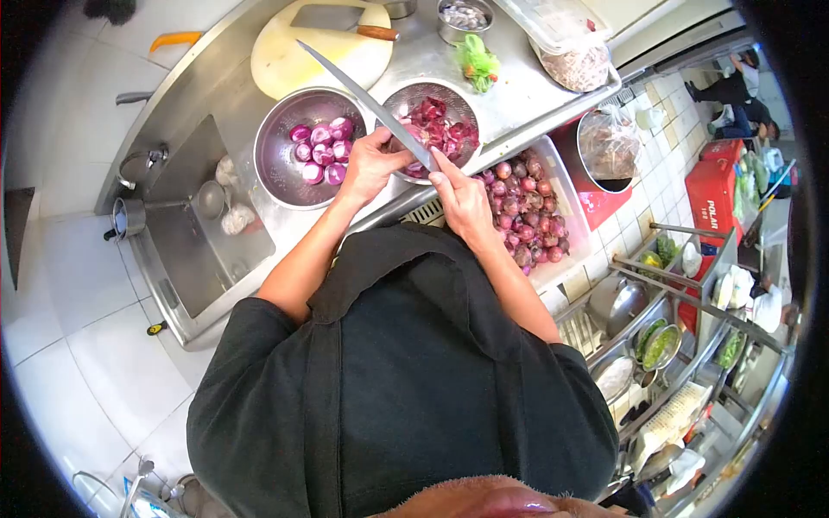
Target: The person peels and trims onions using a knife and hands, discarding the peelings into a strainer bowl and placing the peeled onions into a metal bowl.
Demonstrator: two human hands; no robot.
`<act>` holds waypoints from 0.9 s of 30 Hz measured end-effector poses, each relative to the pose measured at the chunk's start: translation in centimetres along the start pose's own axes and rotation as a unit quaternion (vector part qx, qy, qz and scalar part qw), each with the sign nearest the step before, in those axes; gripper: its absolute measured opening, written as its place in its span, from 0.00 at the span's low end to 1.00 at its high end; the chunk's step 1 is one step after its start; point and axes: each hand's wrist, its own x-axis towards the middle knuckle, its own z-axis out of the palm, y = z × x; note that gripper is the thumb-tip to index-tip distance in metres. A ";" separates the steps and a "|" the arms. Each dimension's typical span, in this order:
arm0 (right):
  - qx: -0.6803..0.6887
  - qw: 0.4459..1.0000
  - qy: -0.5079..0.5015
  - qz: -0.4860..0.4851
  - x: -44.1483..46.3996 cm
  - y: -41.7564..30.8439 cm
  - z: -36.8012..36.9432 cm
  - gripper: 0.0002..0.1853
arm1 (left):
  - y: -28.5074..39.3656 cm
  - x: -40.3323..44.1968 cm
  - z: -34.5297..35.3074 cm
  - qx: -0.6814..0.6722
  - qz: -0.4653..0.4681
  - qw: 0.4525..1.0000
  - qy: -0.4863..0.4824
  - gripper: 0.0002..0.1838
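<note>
My right hand (462, 200) is closed around the handle end of a long knife (367, 101), its blade slanting up and to the left. Close to the blade, my left hand (371, 170) has its fingers bent in a pinch; the blade hides what they hold. Beneath both hands is a metal bowl (473, 105) of red onion skins (453, 134). Peeled red onions (322, 154) lie in another metal bowl (275, 177) to the left. Unpeeled red onions (527, 207) fill a pale plastic bin (577, 186) on the right.
A round cutting board (281, 65) carries a wooden-handled cleaver (377, 33). A green net bag (477, 62) lies on the steel counter (509, 108). The sink (194, 250) is left; a red bucket (580, 160) and rack (661, 276) stand right. A person (747, 99) is farther back.
</note>
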 end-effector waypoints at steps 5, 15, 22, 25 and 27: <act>0.015 1.000 0.011 -0.017 0.7 -2.8 1.7 0.30 | -0.3 -0.6 -1.8 0.022 0.056 0.998 -0.008 0.23; 0.053 0.999 0.011 -0.001 1.5 -3.5 2.0 0.32 | -0.7 0.4 -2.5 -0.010 0.144 0.988 -0.052 0.28; 0.028 0.999 -0.011 0.027 0.9 -3.7 1.4 0.32 | -0.7 0.7 -2.5 -0.034 0.120 0.992 -0.011 0.28; 0.029 0.999 0.008 0.016 1.3 -3.1 1.7 0.32 | -1.5 0.5 -1.7 0.003 0.156 0.988 -0.011 0.28; 0.048 0.999 0.021 0.011 1.6 -2.7 1.8 0.31 | -1.8 0.3 -1.1 0.023 0.171 0.985 0.004 0.28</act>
